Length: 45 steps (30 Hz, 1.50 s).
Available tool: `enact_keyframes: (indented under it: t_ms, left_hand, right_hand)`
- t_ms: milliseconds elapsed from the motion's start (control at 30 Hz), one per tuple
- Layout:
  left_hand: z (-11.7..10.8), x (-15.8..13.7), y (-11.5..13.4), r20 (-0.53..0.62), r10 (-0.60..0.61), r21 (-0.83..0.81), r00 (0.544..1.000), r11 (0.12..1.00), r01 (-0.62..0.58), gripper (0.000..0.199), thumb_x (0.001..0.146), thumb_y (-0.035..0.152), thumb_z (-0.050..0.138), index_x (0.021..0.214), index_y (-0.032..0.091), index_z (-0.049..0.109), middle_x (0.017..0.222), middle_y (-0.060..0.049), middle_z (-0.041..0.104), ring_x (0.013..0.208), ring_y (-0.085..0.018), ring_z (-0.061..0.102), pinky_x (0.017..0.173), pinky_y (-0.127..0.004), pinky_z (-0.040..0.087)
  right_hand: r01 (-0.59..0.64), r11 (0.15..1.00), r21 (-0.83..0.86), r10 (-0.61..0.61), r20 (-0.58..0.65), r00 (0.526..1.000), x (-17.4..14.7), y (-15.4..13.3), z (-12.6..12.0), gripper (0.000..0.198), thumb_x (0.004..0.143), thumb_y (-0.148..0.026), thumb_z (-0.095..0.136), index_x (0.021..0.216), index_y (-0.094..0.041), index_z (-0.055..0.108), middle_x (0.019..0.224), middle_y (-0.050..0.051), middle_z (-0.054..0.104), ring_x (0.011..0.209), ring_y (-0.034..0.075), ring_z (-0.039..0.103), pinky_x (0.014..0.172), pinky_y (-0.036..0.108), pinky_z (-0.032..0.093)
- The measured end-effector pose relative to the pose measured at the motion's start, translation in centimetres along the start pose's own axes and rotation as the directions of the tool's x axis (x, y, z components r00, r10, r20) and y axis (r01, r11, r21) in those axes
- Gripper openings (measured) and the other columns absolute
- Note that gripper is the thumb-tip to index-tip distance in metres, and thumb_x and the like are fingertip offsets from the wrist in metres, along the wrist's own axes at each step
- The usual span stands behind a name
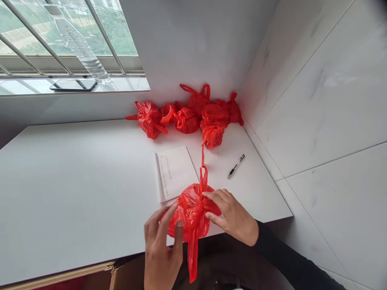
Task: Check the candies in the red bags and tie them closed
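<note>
A tied red plastic bag (189, 207) sits at the front edge of the white table, its contents hidden. One loose handle stands up from the knot and another hangs over the edge. My left hand (163, 241) is at the bag's left side, thumb and fingers apart. On the right, my right hand (231, 213) rests its index fingertip by the knot, with the thumb lower on the plastic and a gap between them. Behind the bag lies a white notebook (177, 171) with handwriting on its page, its near edge partly covered by the bag.
Several tied red bags (186, 119) stand along the back wall. A black-and-clear pen (236, 166) lies to the right on the table (90, 181). On the windowsill are a phone (73, 85) and a clear bottle (81, 48). An open cardboard box (127, 274) is below the front edge.
</note>
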<state>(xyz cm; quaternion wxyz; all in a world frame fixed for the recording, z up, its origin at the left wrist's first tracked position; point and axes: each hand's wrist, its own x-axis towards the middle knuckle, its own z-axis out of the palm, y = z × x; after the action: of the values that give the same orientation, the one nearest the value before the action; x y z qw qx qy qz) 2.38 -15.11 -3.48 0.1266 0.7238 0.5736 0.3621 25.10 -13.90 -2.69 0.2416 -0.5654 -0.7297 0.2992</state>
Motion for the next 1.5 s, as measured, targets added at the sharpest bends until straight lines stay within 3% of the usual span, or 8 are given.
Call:
enact_keyframes:
  t_ms: [167,400,633,867,1000,1100,1333,1500]
  left_hand:
    - [1.1,0.2,-1.8,0.185,0.204,0.045,0.961,0.975,-0.216,0.012,0.094,0.02,0.062,0.098,0.028,0.07,0.102,-0.003,0.072,0.111,-0.027,0.063,0.114,-0.053,0.037]
    - [-1.7,-0.1,-3.4,-0.071,-0.373,-0.016,0.925,0.928,0.372,0.027,0.096,0.049,0.058,0.109,0.027,0.067,0.114,-0.007,0.069,0.109,-0.03,0.065,0.077,-0.04,0.055]
    - [0.2,1.1,-0.7,0.092,0.241,0.029,0.966,0.969,-0.245,0.027,0.094,0.02,0.063,0.12,0.027,0.065,0.121,-0.005,0.071,0.129,-0.028,0.057,0.122,-0.052,0.031]
    - [-2.6,2.0,-1.2,-0.142,-0.167,-0.03,0.976,0.986,0.164,0.018,0.097,0.036,0.061,0.109,0.026,0.069,0.111,-0.005,0.071,0.104,-0.025,0.068,0.091,-0.038,0.054]
    - [-1.0,2.6,1.1,0.052,0.113,-0.028,0.992,0.993,-0.112,0.046,0.095,0.03,0.065,0.14,0.025,0.057,0.134,-0.008,0.066,0.13,-0.027,0.057,0.111,-0.043,0.045]
    - [-0.1,3.0,1.0,0.09,0.235,-0.043,0.968,0.972,-0.232,0.016,0.095,0.02,0.063,0.109,0.027,0.069,0.1,-0.001,0.075,0.109,-0.024,0.065,0.118,-0.048,0.037]
    - [-3.0,2.6,-0.2,-0.091,-0.402,-0.101,0.911,0.914,0.393,0.031,0.092,0.052,0.064,0.106,0.026,0.07,0.11,-0.007,0.073,0.107,-0.031,0.068,0.097,-0.049,0.052]
    - [-1.3,2.6,1.9,0.091,0.145,-0.059,0.985,0.988,-0.14,0.051,0.092,0.027,0.067,0.142,0.027,0.054,0.131,-0.008,0.063,0.126,-0.028,0.056,0.116,-0.048,0.04]
  right_hand:
    - [-0.021,0.999,0.049,0.021,0.0,1.0,0.1,0.1,0.3,0.028,0.099,-0.015,0.055,0.126,-0.022,0.062,0.11,0.007,0.068,0.099,0.025,0.06,0.093,0.045,0.052]
    - [-0.207,0.973,0.103,0.221,-0.14,0.965,-1.6,1.7,-2.5,0.026,0.099,-0.022,0.05,0.121,-0.025,0.064,0.096,0.004,0.063,0.09,0.024,0.06,0.084,0.041,0.055]
    - [-0.076,0.99,0.12,0.087,-0.094,0.992,-0.9,-0.1,-1.3,0.009,0.1,-0.028,0.057,0.097,-0.026,0.065,0.098,0.003,0.064,0.096,0.023,0.059,0.088,0.039,0.05]
    - [-0.235,0.914,0.331,0.297,-0.15,0.943,-1.7,1.2,-3.8,0.026,0.105,-0.047,0.049,0.094,-0.024,0.057,0.086,-0.001,0.063,0.08,0.018,0.059,0.075,0.031,0.046]
    - [-0.183,0.907,0.379,0.235,-0.094,0.968,-1.6,0.1,-3.4,0.016,0.103,-0.038,0.055,0.097,-0.024,0.059,0.093,-0.001,0.065,0.085,0.017,0.06,0.081,0.03,0.047]
    - [-0.163,0.892,0.421,0.218,-0.087,0.972,-1.7,-0.2,-3.2,0.011,0.099,-0.034,0.06,0.106,-0.025,0.062,0.103,0.0,0.066,0.093,0.017,0.061,0.087,0.03,0.048]
    - [-0.213,0.843,0.495,0.321,-0.145,0.936,-2.8,1.2,-4.4,0.025,0.097,-0.039,0.064,0.12,-0.028,0.065,0.096,0.0,0.058,0.092,0.017,0.059,0.09,0.032,0.047]
    - [-0.18,0.88,0.44,0.247,-0.1,0.964,-2.5,-0.3,-3.8,0.024,0.095,-0.042,0.068,0.115,-0.03,0.07,0.088,-0.002,0.053,0.084,0.017,0.052,0.082,0.03,0.045]
